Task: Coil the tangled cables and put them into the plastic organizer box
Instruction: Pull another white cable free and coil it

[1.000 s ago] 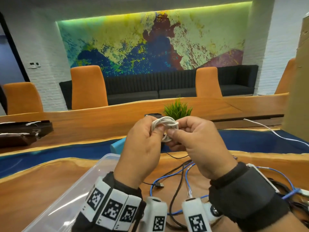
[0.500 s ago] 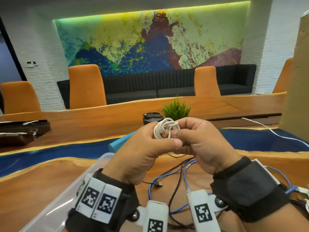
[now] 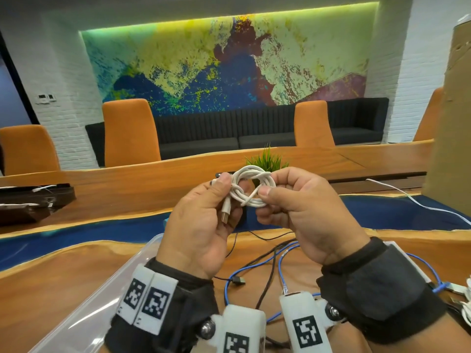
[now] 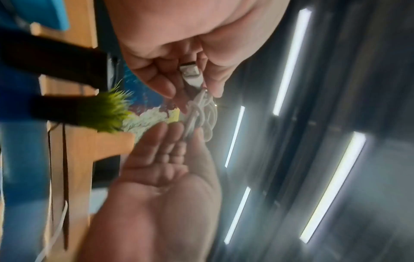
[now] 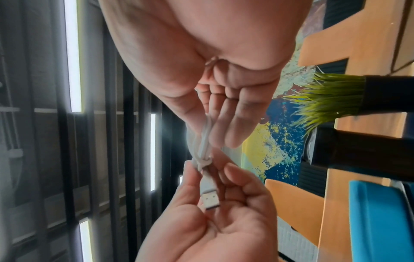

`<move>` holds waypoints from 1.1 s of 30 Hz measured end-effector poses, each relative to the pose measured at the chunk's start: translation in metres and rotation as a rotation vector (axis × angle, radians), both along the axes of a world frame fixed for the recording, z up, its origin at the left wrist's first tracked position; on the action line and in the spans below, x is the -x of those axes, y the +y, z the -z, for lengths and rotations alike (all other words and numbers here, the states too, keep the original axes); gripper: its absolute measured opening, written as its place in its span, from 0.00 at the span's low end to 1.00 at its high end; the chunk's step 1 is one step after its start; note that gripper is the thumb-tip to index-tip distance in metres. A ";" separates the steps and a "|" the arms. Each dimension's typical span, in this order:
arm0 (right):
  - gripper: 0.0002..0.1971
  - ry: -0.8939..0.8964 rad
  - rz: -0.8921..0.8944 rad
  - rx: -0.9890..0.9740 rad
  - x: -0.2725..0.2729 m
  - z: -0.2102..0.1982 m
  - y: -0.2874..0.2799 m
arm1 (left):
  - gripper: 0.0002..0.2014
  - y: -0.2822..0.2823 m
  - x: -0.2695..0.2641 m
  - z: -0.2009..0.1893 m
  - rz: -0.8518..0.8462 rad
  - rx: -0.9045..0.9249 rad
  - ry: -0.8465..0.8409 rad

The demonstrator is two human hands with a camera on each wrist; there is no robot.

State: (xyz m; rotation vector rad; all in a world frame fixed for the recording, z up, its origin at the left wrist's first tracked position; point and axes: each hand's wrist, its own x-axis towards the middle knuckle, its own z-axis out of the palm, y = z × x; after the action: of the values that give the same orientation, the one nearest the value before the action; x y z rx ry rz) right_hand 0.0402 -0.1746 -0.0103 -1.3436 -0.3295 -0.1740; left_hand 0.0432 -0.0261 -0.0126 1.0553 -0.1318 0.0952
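So both hands are up over the wooden table (image 3: pixel 63 284), sharing a white cable (image 3: pixel 251 187) wound into a small ring: the left hand (image 3: pixel 201 225) pinches one side with its thumb, the USB plug (image 3: pixel 225 214) hanging down over its palm, and the right hand (image 3: pixel 303 212) pinches the other side between thumb and curled fingers. Down below, the clear plastic organizer box (image 3: pixel 84 312) sits at the left, with a loose blue cable (image 3: pixel 281 266) and black cable (image 3: pixel 267 289) lying beside it. Can't read any brand or writing anywhere, just black-and-white square marker tags (image 3: pixel 146 300) on the wristbands.
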 end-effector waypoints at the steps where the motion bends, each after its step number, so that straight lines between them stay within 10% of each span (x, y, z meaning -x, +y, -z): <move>1: 0.06 0.022 -0.030 -0.027 0.000 0.000 0.000 | 0.14 0.002 -0.001 -0.001 0.057 0.070 0.031; 17: 0.16 0.212 -0.309 -0.283 -0.004 0.001 -0.002 | 0.18 0.007 -0.005 0.003 0.467 0.201 0.136; 33: 0.08 0.164 0.242 0.077 0.022 -0.025 -0.078 | 0.14 0.026 -0.009 -0.012 0.198 -0.162 0.092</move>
State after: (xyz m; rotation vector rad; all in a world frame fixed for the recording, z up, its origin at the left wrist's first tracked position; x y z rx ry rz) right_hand 0.0180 -0.2529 0.0148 -1.4622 -0.0349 -0.2533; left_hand 0.0518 -0.0002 -0.0006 1.2002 -0.1622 -0.1449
